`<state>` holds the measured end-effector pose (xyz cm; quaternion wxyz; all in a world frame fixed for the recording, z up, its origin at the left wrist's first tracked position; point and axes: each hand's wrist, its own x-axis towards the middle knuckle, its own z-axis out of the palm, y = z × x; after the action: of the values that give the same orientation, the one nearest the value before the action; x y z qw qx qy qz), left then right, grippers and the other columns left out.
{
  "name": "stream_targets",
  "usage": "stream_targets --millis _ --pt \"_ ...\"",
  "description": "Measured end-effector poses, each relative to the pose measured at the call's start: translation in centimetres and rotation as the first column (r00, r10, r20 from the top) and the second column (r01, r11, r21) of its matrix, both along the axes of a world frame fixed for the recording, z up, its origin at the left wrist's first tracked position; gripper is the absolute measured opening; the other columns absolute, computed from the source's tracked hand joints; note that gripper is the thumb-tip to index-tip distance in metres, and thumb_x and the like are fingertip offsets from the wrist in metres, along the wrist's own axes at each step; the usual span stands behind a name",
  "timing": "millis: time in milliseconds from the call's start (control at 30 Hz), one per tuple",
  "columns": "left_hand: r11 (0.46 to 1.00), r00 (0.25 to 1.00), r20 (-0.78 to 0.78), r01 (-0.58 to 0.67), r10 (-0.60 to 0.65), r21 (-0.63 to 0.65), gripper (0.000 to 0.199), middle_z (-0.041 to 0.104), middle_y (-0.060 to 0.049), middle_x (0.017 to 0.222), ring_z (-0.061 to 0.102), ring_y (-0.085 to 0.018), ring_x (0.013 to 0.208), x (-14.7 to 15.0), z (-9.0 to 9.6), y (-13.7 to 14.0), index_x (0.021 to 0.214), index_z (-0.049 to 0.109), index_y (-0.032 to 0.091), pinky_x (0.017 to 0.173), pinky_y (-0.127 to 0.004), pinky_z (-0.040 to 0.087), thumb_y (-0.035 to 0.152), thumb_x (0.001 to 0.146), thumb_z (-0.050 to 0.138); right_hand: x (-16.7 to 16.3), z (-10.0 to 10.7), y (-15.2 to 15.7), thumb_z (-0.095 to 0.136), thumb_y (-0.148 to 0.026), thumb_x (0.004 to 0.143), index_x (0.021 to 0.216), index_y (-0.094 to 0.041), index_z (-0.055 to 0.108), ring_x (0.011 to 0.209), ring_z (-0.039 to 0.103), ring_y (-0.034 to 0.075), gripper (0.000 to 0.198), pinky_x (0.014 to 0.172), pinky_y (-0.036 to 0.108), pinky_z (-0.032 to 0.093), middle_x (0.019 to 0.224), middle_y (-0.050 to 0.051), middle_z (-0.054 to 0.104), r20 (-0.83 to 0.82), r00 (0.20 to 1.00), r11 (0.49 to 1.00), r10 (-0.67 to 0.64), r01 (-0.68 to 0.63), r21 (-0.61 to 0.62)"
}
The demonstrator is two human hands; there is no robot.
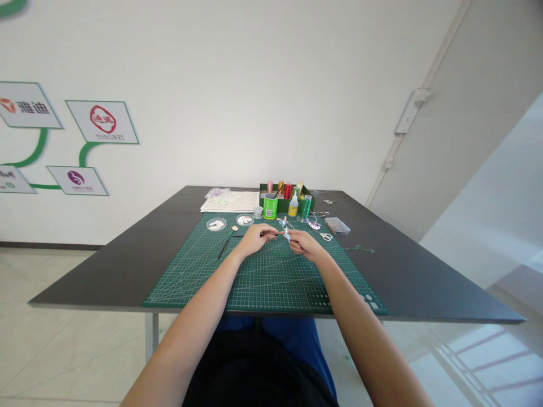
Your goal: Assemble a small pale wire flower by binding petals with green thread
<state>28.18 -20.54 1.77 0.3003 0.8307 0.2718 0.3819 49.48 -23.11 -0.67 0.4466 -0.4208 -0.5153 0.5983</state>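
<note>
Over the green cutting mat (271, 282), my left hand (255, 238) is closed in a pinch on a thin dark stick (238, 236) that runs across toward the right. Facing it, my right hand (306, 244) pinches a small pale-blue and white flower (286, 233) between its fingertips. The stick's right end meets the flower; whether it touches the petals is too small to tell. Just behind my hands lies another small pale flower piece (282, 222). Left of my left hand, a dark stick with a cream flower tip (227, 243) rests on the mat.
Behind are two clear dishes (216, 224) (245, 220), a white cup (258, 212), a green can (270, 207), a glue bottle (293, 205), a green thread spool (306, 208) and a green box (311, 200) of spools. To the right lie scissors (326, 237) and a clear case (337, 226).
</note>
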Motion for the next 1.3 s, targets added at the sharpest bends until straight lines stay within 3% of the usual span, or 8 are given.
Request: stream_targets --millis 467,867,1300 --pt "0.993 0.995 0.084 0.054 -0.045 -0.106 0.021 0.077 -0.008 0.088 0.062 -0.013 0.063 0.0 -0.2 0.6 0.101 0.077 0.014 0.064 -0.025 0.051 0.014 0.083 0.064 0.6 0.4 0.2 0.065 -0.022 0.073 0.094 -0.014 0.063 0.033 0.020 0.006 0.023 0.038 0.022 0.010 0.038 -0.013 0.031 -0.176 0.984 1.000 0.023 -0.025 -0.009" --pt "0.967 0.972 0.231 0.106 -0.051 -0.231 0.020 0.076 -0.011 0.094 0.073 -0.021 0.087 0.2 -1.1 1.7 0.101 0.074 0.013 0.063 -0.026 0.055 0.022 0.086 0.066 1.5 -0.2 1.0 0.065 -0.022 0.076 0.086 -0.018 0.060 0.034 0.020 0.006 0.013 0.037 0.021 0.013 0.037 -0.012 0.029 -0.260 0.962 0.997 -0.079 0.072 -0.035" --pt "0.952 0.919 0.393 0.140 -0.023 -0.271 0.028 0.076 -0.008 0.080 0.070 -0.019 0.073 0.0 -1.0 2.0 0.097 0.076 0.013 0.062 -0.026 0.051 0.027 0.074 0.075 1.5 -0.3 1.0 0.064 -0.017 0.071 0.082 -0.015 0.063 0.033 0.020 0.005 0.012 0.035 0.019 0.012 0.035 -0.012 0.030 -0.261 0.950 0.984 -0.171 0.154 -0.084"
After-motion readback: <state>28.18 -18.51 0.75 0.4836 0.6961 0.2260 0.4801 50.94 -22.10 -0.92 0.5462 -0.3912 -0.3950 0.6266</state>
